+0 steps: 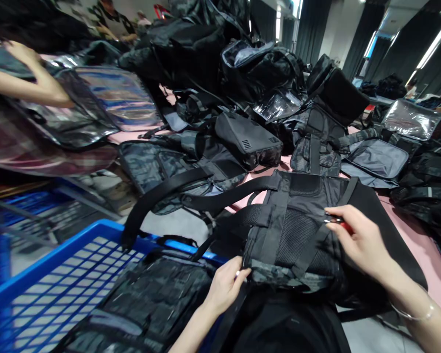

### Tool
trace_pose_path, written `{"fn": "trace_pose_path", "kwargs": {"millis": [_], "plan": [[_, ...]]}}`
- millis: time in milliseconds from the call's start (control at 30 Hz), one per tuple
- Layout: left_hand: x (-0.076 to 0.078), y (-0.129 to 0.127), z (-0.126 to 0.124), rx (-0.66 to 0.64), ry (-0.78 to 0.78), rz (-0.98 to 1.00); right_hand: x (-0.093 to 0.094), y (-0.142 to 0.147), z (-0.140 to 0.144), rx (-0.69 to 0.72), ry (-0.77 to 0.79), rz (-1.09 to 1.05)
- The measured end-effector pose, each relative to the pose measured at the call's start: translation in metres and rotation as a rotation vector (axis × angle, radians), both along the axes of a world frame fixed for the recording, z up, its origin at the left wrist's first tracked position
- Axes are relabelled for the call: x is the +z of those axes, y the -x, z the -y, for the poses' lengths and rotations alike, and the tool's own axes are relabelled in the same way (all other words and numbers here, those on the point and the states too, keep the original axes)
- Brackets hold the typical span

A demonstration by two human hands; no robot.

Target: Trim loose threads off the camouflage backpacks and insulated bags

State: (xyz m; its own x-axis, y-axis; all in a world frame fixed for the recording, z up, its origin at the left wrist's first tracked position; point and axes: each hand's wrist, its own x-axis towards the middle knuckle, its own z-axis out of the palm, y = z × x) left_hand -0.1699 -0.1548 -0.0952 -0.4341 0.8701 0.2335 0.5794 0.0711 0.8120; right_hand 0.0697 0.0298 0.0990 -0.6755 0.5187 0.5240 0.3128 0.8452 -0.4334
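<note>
A black and dark-camouflage backpack (301,225) lies in front of me, its mesh back panel and straps facing up. At its near left corner, my left hand (226,282) pinches the edge of the fabric. My right hand (358,240) is closed around a small tool with a red handle (347,226) and a short metal tip, possibly thread snips; the fingers hide most of it. The tip is over the backpack's right side, near a diagonal strap (312,247). Two black shoulder straps (161,189) stretch out to the left.
A blue plastic crate (59,264) stands at lower left with a camouflage bag (158,289) inside. Across the pink tabletop (407,220) lie more bags, including a grey-black one (248,139), with a tall pile (183,49) behind. Another person's arm (33,78) reaches in at upper left.
</note>
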Motion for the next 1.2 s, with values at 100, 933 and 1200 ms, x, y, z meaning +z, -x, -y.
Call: {"fn": "trace_pose_path", "kwargs": {"millis": [100,933,1200], "plan": [[0.034,-0.016,-0.017,0.012,-0.053,0.057,0.02,-0.032,0.001,-0.132,-0.027,-0.147],[0.121,0.016,-0.053,0.534,-0.451,0.095,-0.046,0.015,-0.017,-0.175,-0.074,-0.381],[0.143,0.008,-0.036,0.231,-0.384,-0.586,-0.047,0.016,-0.02,-0.201,-0.082,-0.378]]}}
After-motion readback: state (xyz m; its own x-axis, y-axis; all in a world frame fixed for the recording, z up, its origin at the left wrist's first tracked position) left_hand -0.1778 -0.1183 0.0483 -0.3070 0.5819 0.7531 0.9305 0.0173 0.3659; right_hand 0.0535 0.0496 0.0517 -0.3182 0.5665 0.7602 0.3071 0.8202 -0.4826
